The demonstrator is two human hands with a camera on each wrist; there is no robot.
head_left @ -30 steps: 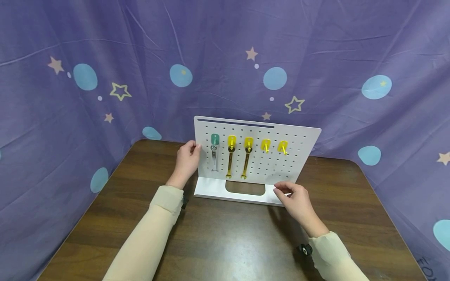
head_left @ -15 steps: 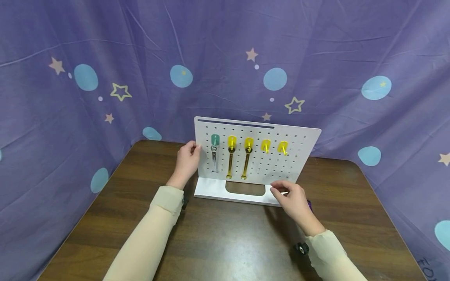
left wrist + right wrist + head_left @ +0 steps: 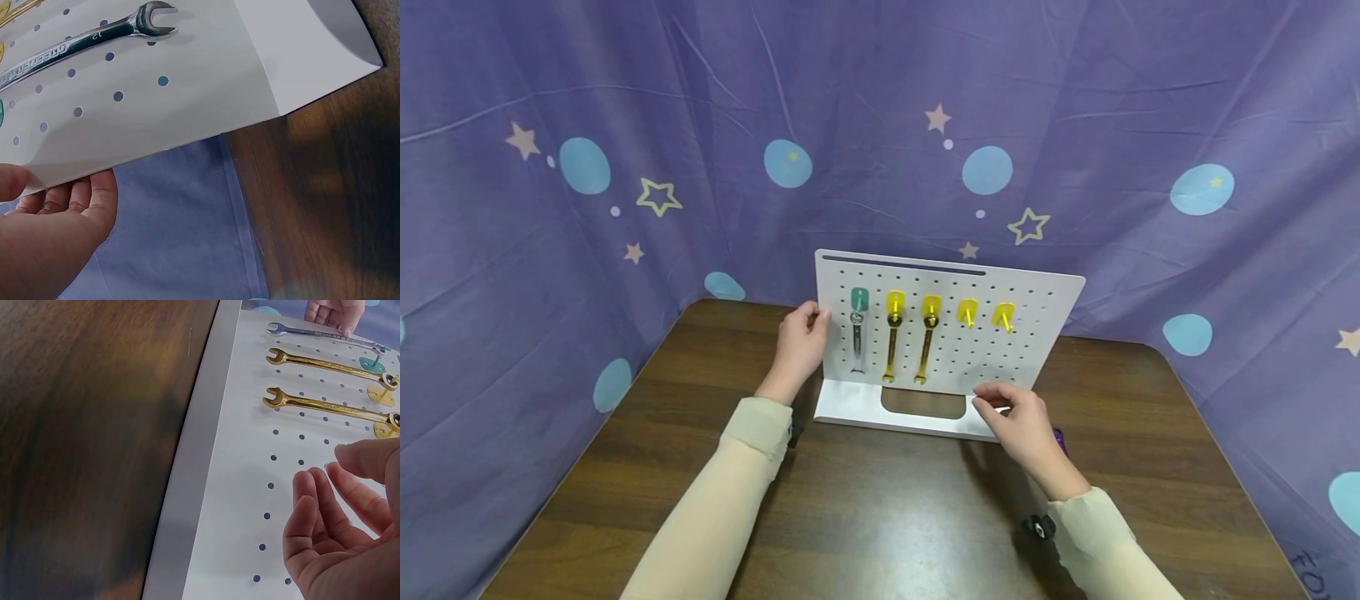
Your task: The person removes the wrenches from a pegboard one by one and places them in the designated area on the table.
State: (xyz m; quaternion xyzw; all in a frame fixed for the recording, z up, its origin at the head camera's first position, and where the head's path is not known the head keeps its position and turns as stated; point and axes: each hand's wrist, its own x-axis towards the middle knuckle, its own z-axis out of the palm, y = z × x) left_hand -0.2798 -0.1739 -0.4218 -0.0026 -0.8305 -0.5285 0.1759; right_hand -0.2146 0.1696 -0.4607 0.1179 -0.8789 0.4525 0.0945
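Note:
A white pegboard (image 3: 1037,342) stands upright on its base. My left hand (image 3: 799,343) pinches its left edge; in the left wrist view the thumb lies over the front and the fingers (image 3: 80,194) behind. From a green hook (image 3: 860,298) hangs a silver combination wrench (image 3: 87,44). Two gold combination wrenches (image 3: 891,346) hang from yellow hooks (image 3: 895,300) beside it. Two further yellow hooks (image 3: 1003,315) to the right bear no wrench. My right hand (image 3: 1021,423) hovers by the board's lower right, fingers loosely bent and holding nothing; its thumb (image 3: 365,457) is apart from the fingers.
The pegboard's white base (image 3: 850,402) with its cutout sits on a brown wooden table (image 3: 865,500). A purple patterned curtain (image 3: 880,100) surrounds the back and sides. Something small and purple (image 3: 1060,440) shows behind the right wrist.
My right hand has shifted slightly left along the base, and the purple thing behind its wrist has come into sight. My left hand keeps its hold on the edge.

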